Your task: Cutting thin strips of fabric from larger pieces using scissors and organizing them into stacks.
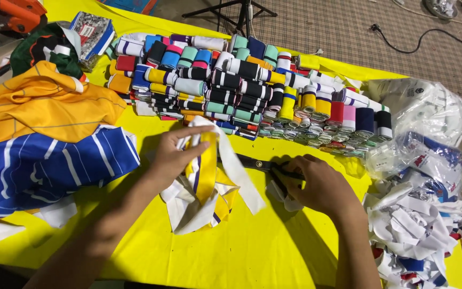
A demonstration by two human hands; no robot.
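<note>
1. My left hand (171, 155), centre of the frame, is closed on a bundle of yellow and white ribbed strips (205, 176); thumb and fingers pinch its upper end, and the rest drapes onto the yellow table cover (252, 251) below.
2. My right hand (316, 184), right of centre, has its fingers curled through the handles of black scissors (263, 164). The blades point left toward the bundle and lie under a white strip; I cannot tell how far the blades are parted.
3. A small white offcut (287, 202) lies under the right hand, touching the palm edge.
4. Rolled striped trim bands (241, 91) stand in dense rows across the upper centre, just above both hands.
5. At the left edge, a blue and white striped garment (44, 166) lies below an orange garment (38, 107); both are near the left forearm.
6. At the right edge, clear plastic bags (429, 118) sit above a heap of white fabric scraps (413, 230), just beside the right forearm.
</note>
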